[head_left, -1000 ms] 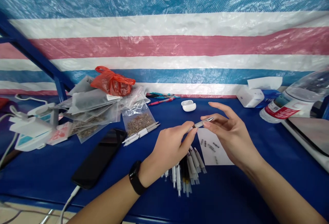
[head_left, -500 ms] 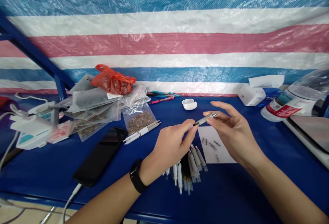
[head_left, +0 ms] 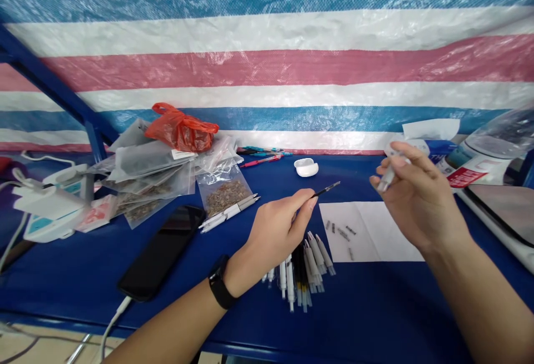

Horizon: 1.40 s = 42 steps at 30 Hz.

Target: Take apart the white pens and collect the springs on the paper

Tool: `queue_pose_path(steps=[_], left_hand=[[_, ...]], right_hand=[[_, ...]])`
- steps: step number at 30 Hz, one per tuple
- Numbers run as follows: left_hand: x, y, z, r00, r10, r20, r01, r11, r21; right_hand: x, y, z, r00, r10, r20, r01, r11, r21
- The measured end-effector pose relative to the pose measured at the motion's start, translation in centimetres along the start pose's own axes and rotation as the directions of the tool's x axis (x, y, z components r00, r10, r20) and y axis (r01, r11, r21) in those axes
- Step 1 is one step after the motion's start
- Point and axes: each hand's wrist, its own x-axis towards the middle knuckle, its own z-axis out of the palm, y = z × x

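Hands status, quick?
Left hand: closed, pinching a black pen refill.
Right hand: closed, holding a pale pen barrel in its fingers.

Whole backdrop here is just a crinkly woven plastic tarp (head_left: 267, 69) in blue, white and pink stripes, with a blue metal strut (head_left: 54, 83) slanting down the left side to a blue table (head_left: 62, 291), pale floor (head_left: 41, 347) below.

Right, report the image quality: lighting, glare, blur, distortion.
Head view: soft, even light without hard shadows; glare streaks the crinkled blue, white and pink striped plastic tarpaulin; the wide lens bends the long blue table edge; the raised right hand looks slightly soft.
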Motion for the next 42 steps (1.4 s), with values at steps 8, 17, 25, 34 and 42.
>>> queue_pose_path(steps=[8,17,25,34,42], left_hand=[[0.0,0.2,0.2,1.0,-0.009,0.002,0.009,0.999,0.043],[0.0,-0.4,0.2,0.999,0.004,-0.033,0.0,0.991,0.134],[0.0,-0.8,0.2,0.991,0.076,-0.109,-0.051,0.974,0.22],[0.2,-0.5,0.3,0.988,0.101,-0.116,-0.074,0.972,0.222],[0.1,-0.5,0.1,0.981,0.086,-0.174,-0.048,0.975,0.215]], right_hand=[[-2.3,0.9,2.4,0.924,0.248,0.292,-0.186,0.956,-0.226],[-0.7,-0.6,0.5,0.987,0.118,0.105,-0.088,0.963,-0.254],[-1.4,-2.1,-3.3,0.818,0.477,0.323,0.101,0.433,-0.896],[-1.0,-1.0,-2.9,0.784,0.518,0.341,0.176,0.341,-0.923],[-1.1,-0.8,-4.2,0.916,0.316,0.246,0.008,0.6,-0.8]])
